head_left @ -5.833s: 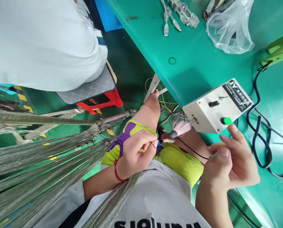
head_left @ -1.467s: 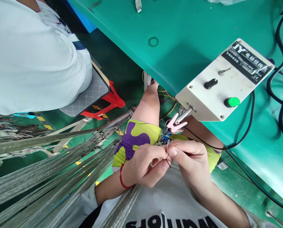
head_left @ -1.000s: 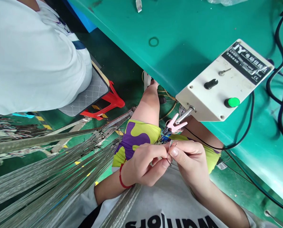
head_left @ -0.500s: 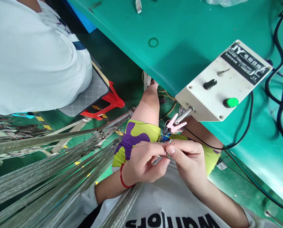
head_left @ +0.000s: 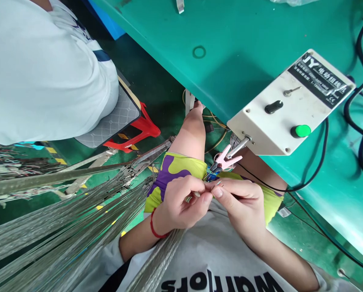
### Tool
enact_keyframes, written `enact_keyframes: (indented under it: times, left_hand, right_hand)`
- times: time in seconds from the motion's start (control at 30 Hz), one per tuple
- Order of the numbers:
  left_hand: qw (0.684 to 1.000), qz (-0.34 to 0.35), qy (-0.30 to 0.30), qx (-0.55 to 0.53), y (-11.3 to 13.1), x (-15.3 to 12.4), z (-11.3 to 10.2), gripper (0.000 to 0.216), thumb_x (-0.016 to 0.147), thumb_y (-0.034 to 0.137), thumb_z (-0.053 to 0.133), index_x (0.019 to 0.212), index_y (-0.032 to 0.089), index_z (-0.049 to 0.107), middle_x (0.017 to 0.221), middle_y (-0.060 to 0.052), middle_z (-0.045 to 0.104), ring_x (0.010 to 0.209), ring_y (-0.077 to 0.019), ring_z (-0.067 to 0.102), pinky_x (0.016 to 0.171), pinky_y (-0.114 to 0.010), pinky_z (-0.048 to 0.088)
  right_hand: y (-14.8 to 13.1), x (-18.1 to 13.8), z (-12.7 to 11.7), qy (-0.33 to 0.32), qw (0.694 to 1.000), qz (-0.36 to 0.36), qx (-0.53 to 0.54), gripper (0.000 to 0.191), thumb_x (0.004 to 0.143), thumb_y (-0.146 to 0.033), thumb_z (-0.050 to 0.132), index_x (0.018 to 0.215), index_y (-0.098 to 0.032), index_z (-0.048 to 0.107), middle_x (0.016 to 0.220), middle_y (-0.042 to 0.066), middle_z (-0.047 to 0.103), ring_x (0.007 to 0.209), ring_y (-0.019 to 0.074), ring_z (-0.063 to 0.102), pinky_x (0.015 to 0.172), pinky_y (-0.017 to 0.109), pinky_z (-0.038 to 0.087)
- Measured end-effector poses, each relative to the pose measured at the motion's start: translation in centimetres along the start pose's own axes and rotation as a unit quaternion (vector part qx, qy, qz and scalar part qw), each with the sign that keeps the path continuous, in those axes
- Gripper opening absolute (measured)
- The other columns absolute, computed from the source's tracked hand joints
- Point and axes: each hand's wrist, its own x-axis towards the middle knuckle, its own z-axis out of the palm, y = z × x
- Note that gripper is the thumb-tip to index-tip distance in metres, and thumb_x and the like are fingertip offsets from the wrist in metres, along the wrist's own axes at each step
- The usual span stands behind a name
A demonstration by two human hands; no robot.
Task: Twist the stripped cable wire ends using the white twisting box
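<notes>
My left hand (head_left: 181, 205) is closed, its thumb and forefinger pinching a clear-sheathed cable whose end is mostly hidden by the fingers. Close beside it, my right hand (head_left: 242, 202) pinches the thin wires (head_left: 219, 183) at that cable's end between thumb and forefinger. The fingertips of both hands nearly meet above my lap. Just beyond them, a pink clip (head_left: 225, 159) sits on the metal shaft (head_left: 239, 147) of a white control box (head_left: 278, 117). From under my left forearm runs a bundle of clear cables (head_left: 161, 261).
The box, with a black knob and green button, stands on the green table (head_left: 230, 36). Long cables (head_left: 78, 231) stretch across the left on a rack. A co-worker in white (head_left: 53, 81) sits at upper left on a red stool (head_left: 147, 125). Black leads (head_left: 362, 61) curl at right.
My left hand has shifted slightly left, and the fingers of both hands have changed position around the wire ends. The view has moved slightly.
</notes>
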Motion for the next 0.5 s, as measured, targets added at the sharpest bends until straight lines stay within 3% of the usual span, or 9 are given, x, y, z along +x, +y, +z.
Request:
enact_keyframes:
  times: [0.07, 0.13, 0.2, 0.27, 0.37, 0.43, 0.5]
  left_hand:
    - [0.998, 0.011, -0.049, -0.049, -0.7, 0.4, -1.4, 0.015, 0.117, 0.037, 0.081, 0.115, 0.025, 0.073, 0.082, 0.003, 0.078, 0.055, -0.0108, 0.064, 0.055, -0.024, 0.050]
    - [0.990, -0.042, -0.099, -0.088, -1.3, 0.7, -3.2, 0.028, 0.115, 0.044, 0.084, 0.135, 0.025, 0.075, 0.101, -0.004, 0.088, 0.079, -0.0193, 0.084, 0.071, -0.028, 0.064]
    - [0.976, -0.107, -0.151, -0.109, -1.7, 1.1, -5.1, 0.042, 0.115, 0.052, 0.084, 0.147, 0.026, 0.074, 0.110, -0.008, 0.091, 0.093, -0.0248, 0.089, 0.084, -0.034, 0.070]
    - [0.958, -0.147, -0.228, -0.087, -2.0, 1.2, -6.8, 0.038, 0.116, 0.054, 0.081, 0.137, 0.022, 0.082, 0.110, -0.010, 0.092, 0.097, -0.0276, 0.089, 0.090, -0.037, 0.070]
    - [0.928, -0.195, -0.316, -0.045, -2.6, 0.7, -8.4, 0.026, 0.120, 0.038, 0.075, 0.104, 0.020, 0.086, 0.093, -0.006, 0.090, 0.083, -0.0214, 0.082, 0.081, -0.031, 0.063]
    - [0.925, -0.222, -0.288, -0.107, -3.4, -0.2, -8.8, 0.029, 0.120, 0.034, 0.076, 0.096, 0.019, 0.084, 0.080, -0.004, 0.084, 0.068, -0.0167, 0.075, 0.066, -0.026, 0.056]
    - [0.931, -0.226, -0.168, -0.231, -4.7, -1.1, -9.0, 0.032, 0.118, 0.042, 0.082, 0.096, 0.019, 0.081, 0.065, 0.001, 0.072, 0.049, -0.0118, 0.058, 0.050, -0.023, 0.044]
  right_hand:
    - [-0.8, 0.2, 0.1, -0.011, 0.999, -0.040, -0.026, 0.009, 0.108, -0.043, 0.099, 0.103, -0.037, 0.104, 0.086, 0.006, 0.096, 0.064, 0.0239, 0.085, 0.061, 0.035, 0.067]
    - [-1.6, 0.3, 0.3, -0.011, 0.996, -0.073, -0.042, 0.009, 0.109, -0.044, 0.098, 0.108, -0.038, 0.104, 0.087, 0.006, 0.096, 0.059, 0.0231, 0.081, 0.056, 0.036, 0.063]
    - [-2.2, 0.5, 0.5, -0.010, 0.995, -0.090, -0.046, 0.013, 0.109, -0.049, 0.097, 0.109, -0.038, 0.104, 0.083, 0.006, 0.095, 0.053, 0.0218, 0.075, 0.051, 0.037, 0.058]
    - [-2.5, 0.6, 0.7, -0.012, 0.994, -0.099, -0.042, 0.018, 0.109, -0.053, 0.096, 0.108, -0.038, 0.104, 0.077, 0.006, 0.093, 0.050, 0.0214, 0.070, 0.049, 0.038, 0.056]
    - [-2.4, 0.7, 0.8, -0.015, 0.994, -0.106, -0.035, 0.024, 0.111, -0.057, 0.093, 0.107, -0.037, 0.104, 0.068, 0.006, 0.088, 0.046, 0.0211, 0.066, 0.049, 0.040, 0.056]
    - [-1.8, 0.5, 0.7, -0.016, 0.994, -0.099, -0.037, 0.029, 0.113, -0.059, 0.090, 0.107, -0.035, 0.104, 0.060, 0.004, 0.081, 0.044, 0.0203, 0.062, 0.052, 0.040, 0.058]
    - [-0.8, 0.1, 0.4, -0.024, 0.996, -0.074, -0.043, 0.034, 0.116, -0.060, 0.085, 0.112, -0.033, 0.104, 0.056, 0.001, 0.075, 0.045, 0.0192, 0.061, 0.055, 0.037, 0.059]
